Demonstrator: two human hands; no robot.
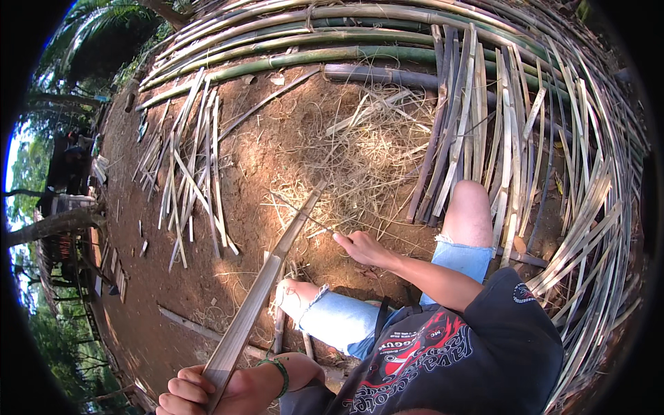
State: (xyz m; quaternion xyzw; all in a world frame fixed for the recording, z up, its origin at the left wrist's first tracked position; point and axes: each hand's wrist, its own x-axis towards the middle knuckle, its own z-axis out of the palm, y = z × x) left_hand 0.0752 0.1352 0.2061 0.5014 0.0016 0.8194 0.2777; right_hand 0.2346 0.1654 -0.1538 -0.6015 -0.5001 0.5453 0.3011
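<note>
A long split bamboo slat (252,301) runs up and away from my left hand (207,391), which is wrapped round its near end. A green band circles that wrist. My right hand (364,249) is closed round the handle of a knife, most of which the fingers hide. The knife's thin dark blade (319,224) reaches left from the fist and crosses the slat near its far end. I cannot tell whether the edge is cutting in. Pale curled bamboo shavings (373,155) lie heaped on the ground beyond the slat.
Long bamboo poles (297,57) lie across the far side. Many split slats (508,138) rest against them on the right, curving round to my side. Loose bamboo strips (197,173) are scattered on brown soil at the left. A pole (207,332) lies beside my knee.
</note>
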